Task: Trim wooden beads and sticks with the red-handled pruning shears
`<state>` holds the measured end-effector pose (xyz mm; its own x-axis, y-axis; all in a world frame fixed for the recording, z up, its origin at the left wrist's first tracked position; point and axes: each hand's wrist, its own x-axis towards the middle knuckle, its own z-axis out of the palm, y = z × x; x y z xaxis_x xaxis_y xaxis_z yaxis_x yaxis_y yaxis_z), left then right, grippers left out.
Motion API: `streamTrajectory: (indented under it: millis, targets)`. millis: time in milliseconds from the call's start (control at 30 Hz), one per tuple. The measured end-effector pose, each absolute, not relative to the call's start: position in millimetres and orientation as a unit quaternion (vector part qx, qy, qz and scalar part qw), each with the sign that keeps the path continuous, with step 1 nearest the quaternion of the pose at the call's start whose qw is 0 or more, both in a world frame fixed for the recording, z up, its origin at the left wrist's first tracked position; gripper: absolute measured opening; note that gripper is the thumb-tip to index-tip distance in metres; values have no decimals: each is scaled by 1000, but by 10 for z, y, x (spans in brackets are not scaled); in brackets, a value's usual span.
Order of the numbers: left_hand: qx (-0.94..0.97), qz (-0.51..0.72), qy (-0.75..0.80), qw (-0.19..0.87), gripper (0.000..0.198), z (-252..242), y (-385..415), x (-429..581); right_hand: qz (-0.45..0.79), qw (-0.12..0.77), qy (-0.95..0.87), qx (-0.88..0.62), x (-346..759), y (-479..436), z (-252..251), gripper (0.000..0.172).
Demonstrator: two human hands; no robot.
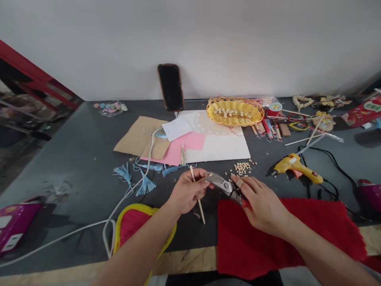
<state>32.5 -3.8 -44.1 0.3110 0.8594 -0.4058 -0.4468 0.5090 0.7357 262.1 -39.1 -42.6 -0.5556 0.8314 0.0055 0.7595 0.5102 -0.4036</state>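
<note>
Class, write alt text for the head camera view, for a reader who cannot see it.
The left hand holds a thin wooden stick while the right hand holds metal cutters, blades pointing toward it, over a dark table. Around them lie a red cloth, beads, blue tassels, a yellow glue gun and a yellow basket.

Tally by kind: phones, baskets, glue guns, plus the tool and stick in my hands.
phone: 1
yellow basket: 1
yellow glue gun: 1
snips, in the right hand: 1
stick, in the left hand: 1
Total: 5
</note>
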Motion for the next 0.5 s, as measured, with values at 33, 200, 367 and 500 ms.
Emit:
streamTrajectory:
  millis: [33,200,367,500]
  targets:
    - [254,422,404,771,34,-449,-37,319,185,99,-863,-460,2624,-391,-424,78]
    - [249,416,394,781,30,-474,-39,290,206,115,-861,-451,2632,-382,-418,76]
    - [250,412,386,787,30,-475,-54,278,243,145,-857,-431,2633,-388,-394,72]
    - [253,412,388,784,33,-465,-67,281,264,151,-854,-422,2622,-418,-377,69]
